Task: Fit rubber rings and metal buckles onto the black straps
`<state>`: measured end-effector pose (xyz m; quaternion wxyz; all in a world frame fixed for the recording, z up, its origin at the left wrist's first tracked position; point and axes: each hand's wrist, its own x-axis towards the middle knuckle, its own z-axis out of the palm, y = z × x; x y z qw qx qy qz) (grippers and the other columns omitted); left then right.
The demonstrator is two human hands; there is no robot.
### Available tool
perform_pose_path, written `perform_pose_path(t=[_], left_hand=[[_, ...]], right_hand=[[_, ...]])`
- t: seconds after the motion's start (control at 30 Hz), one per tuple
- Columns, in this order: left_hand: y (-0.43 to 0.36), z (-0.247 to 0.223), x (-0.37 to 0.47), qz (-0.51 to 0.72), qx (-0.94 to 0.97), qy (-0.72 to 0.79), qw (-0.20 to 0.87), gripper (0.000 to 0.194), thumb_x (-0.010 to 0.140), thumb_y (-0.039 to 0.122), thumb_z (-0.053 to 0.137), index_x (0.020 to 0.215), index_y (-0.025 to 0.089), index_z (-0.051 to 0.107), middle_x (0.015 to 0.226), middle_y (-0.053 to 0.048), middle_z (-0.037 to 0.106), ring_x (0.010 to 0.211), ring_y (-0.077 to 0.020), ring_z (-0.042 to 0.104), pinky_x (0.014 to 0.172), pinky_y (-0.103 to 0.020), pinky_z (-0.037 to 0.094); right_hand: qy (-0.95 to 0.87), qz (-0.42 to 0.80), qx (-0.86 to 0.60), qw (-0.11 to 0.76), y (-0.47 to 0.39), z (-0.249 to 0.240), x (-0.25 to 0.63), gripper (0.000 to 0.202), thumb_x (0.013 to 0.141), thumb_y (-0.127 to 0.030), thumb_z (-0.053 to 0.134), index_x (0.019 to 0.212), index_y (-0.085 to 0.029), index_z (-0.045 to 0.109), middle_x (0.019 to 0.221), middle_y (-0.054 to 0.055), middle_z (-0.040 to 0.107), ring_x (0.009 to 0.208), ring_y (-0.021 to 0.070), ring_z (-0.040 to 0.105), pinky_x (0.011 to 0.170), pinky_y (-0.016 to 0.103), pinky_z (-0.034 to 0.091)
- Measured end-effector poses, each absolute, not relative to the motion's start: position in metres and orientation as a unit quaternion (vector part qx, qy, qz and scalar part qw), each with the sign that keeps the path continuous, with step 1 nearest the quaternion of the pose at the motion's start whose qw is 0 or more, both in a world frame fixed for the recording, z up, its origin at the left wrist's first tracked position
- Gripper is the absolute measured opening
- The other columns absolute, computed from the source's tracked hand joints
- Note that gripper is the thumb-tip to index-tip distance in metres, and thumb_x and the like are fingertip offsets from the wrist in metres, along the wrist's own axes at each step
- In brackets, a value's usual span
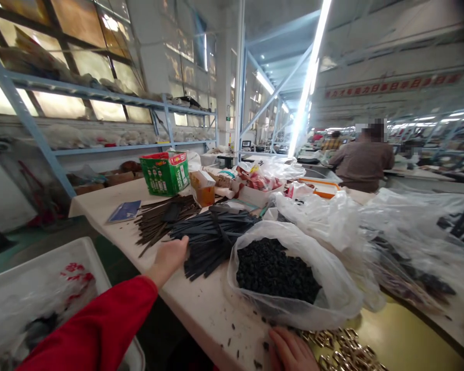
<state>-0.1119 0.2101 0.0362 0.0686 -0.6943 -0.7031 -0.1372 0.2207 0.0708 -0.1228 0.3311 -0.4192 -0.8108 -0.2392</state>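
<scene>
My left hand, at the end of a red sleeve, reaches to the near left ends of a pile of flat black strips. Its fingers are curled and their tips are hidden, so what they grip does not show. My right hand lies low at the bottom edge, fingers stretched out over the table, partly cut off by the frame. Beside it are shiny gold-coloured metal buckles. Between the hands, a clear plastic bag stands open, full of small black pieces.
Brown strips, a blue booklet, a green box and a small orange-white carton lie farther back. More plastic bags crowd the right. A white bin stands left. A person sits beyond.
</scene>
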Motion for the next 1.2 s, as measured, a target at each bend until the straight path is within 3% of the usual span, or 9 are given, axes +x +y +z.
perform_pose_path(t=[0.1, 0.2, 0.27, 0.37, 0.5, 0.6, 0.83, 1.07, 1.2], left_hand=[[0.194, 0.060, -0.141, -0.215, -0.659, -0.716, 0.079, 0.022, 0.085, 0.016, 0.038, 0.103, 0.013, 0.051, 0.083, -0.012, 0.064, 0.079, -0.0266, 0.063, 0.073, -0.038, 0.046], [0.170, 0.093, -0.152, -0.338, -0.649, -0.679, 0.066, 0.022, 0.090, 0.023, 0.033, 0.110, 0.017, 0.040, 0.108, -0.009, 0.060, 0.090, -0.0166, 0.061, 0.079, -0.029, 0.047], [0.153, 0.118, -0.145, -0.557, -0.614, -0.559, 0.013, 0.019, 0.088, 0.027, 0.040, 0.104, 0.017, 0.041, 0.101, -0.006, 0.060, 0.090, -0.0141, 0.060, 0.080, -0.028, 0.048], [0.128, 0.141, -0.118, -0.664, -0.592, -0.451, -0.069, 0.022, 0.083, 0.024, 0.048, 0.104, 0.018, 0.041, 0.086, 0.001, 0.059, 0.070, -0.0094, 0.061, 0.070, -0.025, 0.050], [0.105, 0.112, -0.068, -0.508, -0.662, -0.440, -0.331, 0.051, 0.080, 0.027, 0.049, 0.126, 0.018, 0.029, 0.076, 0.002, 0.060, 0.042, -0.0063, 0.047, 0.043, -0.019, 0.040], [0.093, 0.064, -0.036, -0.337, -0.625, -0.449, -0.542, 0.045, 0.078, 0.030, 0.047, 0.120, 0.013, 0.041, 0.072, 0.000, 0.059, 0.035, -0.0043, 0.040, 0.036, -0.018, 0.029], [0.085, 0.020, -0.004, -0.240, -0.447, -0.464, -0.726, 0.036, 0.071, 0.022, 0.046, 0.104, 0.011, 0.051, 0.074, -0.001, 0.060, 0.042, -0.0042, 0.046, 0.040, -0.017, 0.032], [0.089, 0.027, 0.000, -0.221, -0.416, -0.455, -0.756, 0.038, 0.067, 0.016, 0.045, 0.104, 0.012, 0.051, 0.078, -0.002, 0.061, 0.045, -0.0048, 0.049, 0.039, -0.016, 0.034], [0.083, 0.035, 0.000, -0.223, -0.419, -0.455, -0.753, 0.040, 0.068, 0.014, 0.043, 0.107, 0.012, 0.051, 0.077, -0.002, 0.060, 0.045, -0.0049, 0.048, 0.039, -0.016, 0.033]], right_hand=[[-0.822, -0.205, -0.405, 0.343, 0.062, -0.098, 0.221, 0.022, 0.083, -0.023, 0.047, 0.097, -0.019, 0.063, 0.085, 0.005, 0.073, 0.072, 0.0174, 0.069, 0.063, 0.026, 0.056], [-0.799, -0.139, -0.446, 0.379, 0.057, -0.062, 0.218, 0.024, 0.084, -0.022, 0.047, 0.105, -0.019, 0.059, 0.095, 0.007, 0.069, 0.086, 0.0195, 0.066, 0.073, 0.029, 0.054], [-0.767, -0.092, -0.505, 0.386, 0.064, -0.037, 0.217, 0.025, 0.086, -0.024, 0.045, 0.108, -0.019, 0.057, 0.103, 0.010, 0.065, 0.095, 0.0215, 0.062, 0.080, 0.034, 0.051], [-0.740, -0.019, -0.593, 0.318, 0.095, -0.012, 0.220, 0.028, 0.088, -0.025, 0.038, 0.108, -0.015, 0.055, 0.111, 0.013, 0.059, 0.102, 0.0222, 0.057, 0.088, 0.036, 0.045], [-0.753, 0.027, -0.619, 0.220, 0.143, -0.013, 0.220, 0.021, 0.081, -0.014, 0.045, 0.094, -0.018, 0.062, 0.093, 0.008, 0.063, 0.082, 0.0186, 0.062, 0.073, 0.028, 0.046], [-0.771, 0.057, -0.616, 0.153, 0.163, -0.023, 0.216, 0.018, 0.074, -0.009, 0.052, 0.081, -0.020, 0.066, 0.083, 0.004, 0.063, 0.073, 0.0165, 0.062, 0.065, 0.024, 0.042], [-0.784, 0.094, -0.606, 0.103, 0.174, -0.026, 0.213, 0.016, 0.070, -0.006, 0.056, 0.076, -0.018, 0.064, 0.081, 0.007, 0.062, 0.073, 0.0200, 0.061, 0.064, 0.027, 0.039], [-0.751, 0.125, -0.607, 0.228, 0.151, -0.007, 0.214, 0.028, 0.084, -0.020, 0.042, 0.107, -0.016, 0.056, 0.095, 0.009, 0.060, 0.084, 0.0200, 0.057, 0.075, 0.030, 0.043], [-0.614, 0.357, -0.568, 0.417, 0.106, -0.005, 0.199, 0.026, 0.081, -0.038, 0.050, 0.096, -0.021, 0.063, 0.084, 0.004, 0.063, 0.077, 0.0177, 0.057, 0.067, 0.027, 0.046]])
